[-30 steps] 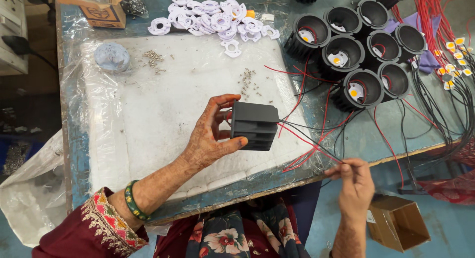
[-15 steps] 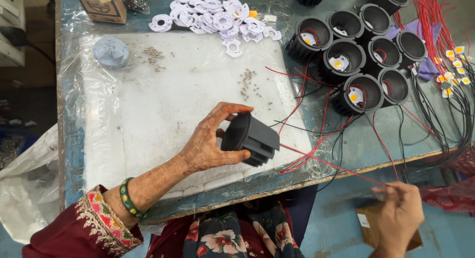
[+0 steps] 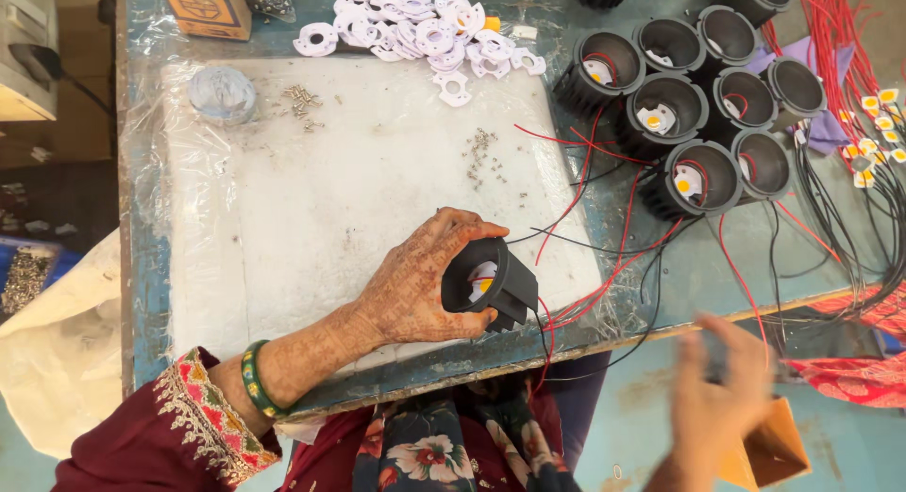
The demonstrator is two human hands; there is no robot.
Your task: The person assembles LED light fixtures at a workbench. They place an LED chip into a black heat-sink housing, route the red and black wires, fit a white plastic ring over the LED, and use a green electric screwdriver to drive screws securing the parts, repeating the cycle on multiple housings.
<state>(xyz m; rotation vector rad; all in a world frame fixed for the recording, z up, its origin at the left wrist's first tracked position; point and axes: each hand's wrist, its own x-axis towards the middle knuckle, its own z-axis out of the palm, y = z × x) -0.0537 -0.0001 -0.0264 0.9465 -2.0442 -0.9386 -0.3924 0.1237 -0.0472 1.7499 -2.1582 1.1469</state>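
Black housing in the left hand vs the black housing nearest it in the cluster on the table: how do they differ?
The held housing is gripped by the left hand and tipped on its side, opening toward the camera; the table housing stands upright, untouched, among others. A black wire trails from the held one; red wire shows in the table one. Both are black, round, with a white and yellow part inside.

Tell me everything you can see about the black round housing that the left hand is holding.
The black housing is a short, ribbed cylinder, matt, metal or plastic by its look. It lies tilted on its side, its open mouth turned up and left toward the camera. Inside sits a white disc with a small yellow spot. The left hand grips it, thumb under and fingers over the rim, above the near edge of the white mat. A red wire and a black wire trail from its back. The right hand is blurred and apart from it.
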